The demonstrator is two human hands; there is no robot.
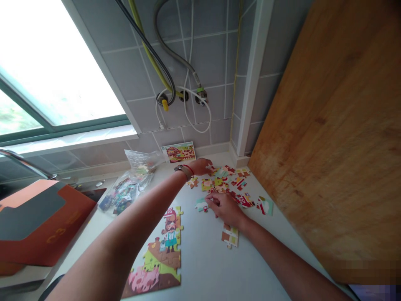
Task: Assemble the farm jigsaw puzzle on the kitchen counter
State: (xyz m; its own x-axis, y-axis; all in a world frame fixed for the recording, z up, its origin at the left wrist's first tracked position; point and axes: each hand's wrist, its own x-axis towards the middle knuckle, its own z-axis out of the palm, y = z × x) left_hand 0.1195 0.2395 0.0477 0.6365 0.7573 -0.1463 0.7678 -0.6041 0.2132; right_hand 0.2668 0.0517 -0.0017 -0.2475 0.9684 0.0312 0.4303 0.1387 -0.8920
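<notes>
My left hand point(203, 166), with a watch point(183, 168) and a red band at the wrist, reaches to the far side of the loose puzzle pieces point(219, 184). Its fingers are closed on a small pale puzzle piece point(210, 167). Nearer to me, my right hand point(226, 208) hovers low over the pieces with thumb and fingers drawn together; whatever is in them is hidden. Beside its fingertips lies a pale green puzzle piece point(200, 204). A partly joined farm puzzle point(171, 255) lies flat under my left forearm, showing a farmer and a pink pig.
A picture card point(180, 153) leans on the tiled wall. Clear plastic bags point(128, 188) of pieces lie at the left, by an orange box point(62, 221). A wooden board point(332, 125) stands along the right. Joined brown-and-cream pieces point(230, 236) lie below my right wrist.
</notes>
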